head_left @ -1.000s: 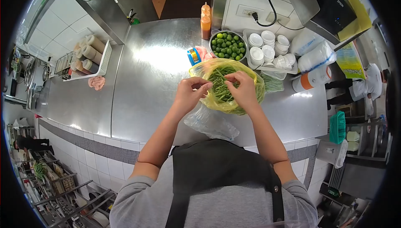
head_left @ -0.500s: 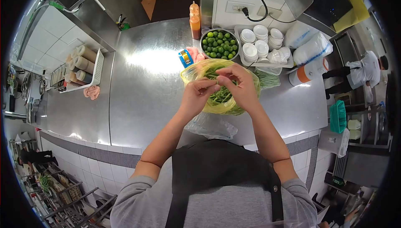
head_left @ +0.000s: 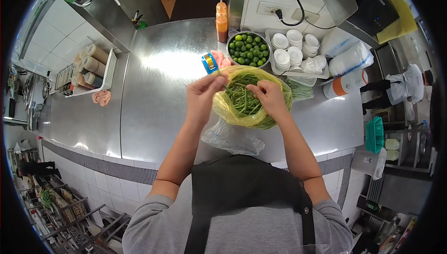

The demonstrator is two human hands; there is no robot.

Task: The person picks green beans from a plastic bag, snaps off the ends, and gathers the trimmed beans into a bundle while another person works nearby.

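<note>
A yellow plastic bag (head_left: 222,106) lies open on the steel counter, full of cut green beans (head_left: 242,96). My left hand (head_left: 203,92) is raised at the bag's left edge, its thumb and fingers pinched together; a thin green bit shows near the fingertips, too small to make out clearly. Over the right part of the beans is my right hand (head_left: 269,96), fingers curled and thumb pressed to them; what it holds, if anything, is hidden. A clear plastic bag (head_left: 233,137) lies just in front of the yellow one.
Behind the bag are a bowl of limes (head_left: 248,49), sauce bottles (head_left: 221,23), a blue tape roll (head_left: 209,63) and a tray of white cups (head_left: 293,51). A bottle basket (head_left: 109,70) stands at left. A person (head_left: 405,84) is at far right.
My hands have moved apart from their meeting point over the beans. The left went to the left and the right slightly to the right, uncovering more of the beans.
</note>
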